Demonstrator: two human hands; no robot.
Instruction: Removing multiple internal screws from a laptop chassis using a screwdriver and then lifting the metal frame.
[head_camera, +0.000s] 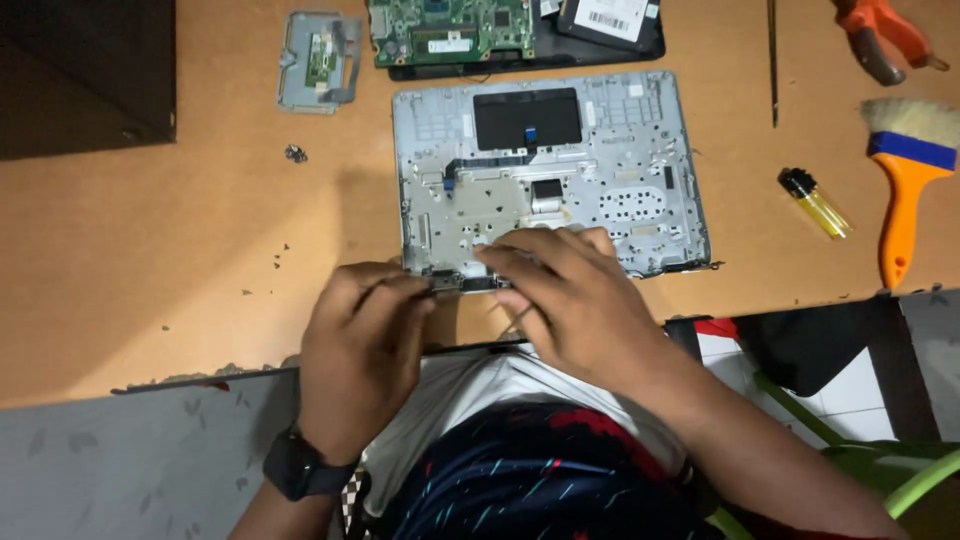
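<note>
An opened silver laptop shell (640, 170) lies inside-up on the brown table (150, 260). Its near edge carries a small dark part. My left hand (362, 350), with a black watch on the wrist, is curled at the shell's near left corner and pinches that dark part. My right hand (570, 295) rests over the near edge beside it, fingers pressed on the metal and closed round a thin tool whose shaft shows below the palm. What lies under both hands is hidden.
A green circuit board (450, 30) on a black cover sits behind the shell. A small grey bracket (315, 60) and loose screws (295, 153) lie at left. At right are a yellow lighter (815, 203), an orange-handled brush (908, 180), orange pliers (880, 35) and a thin rod (772, 60).
</note>
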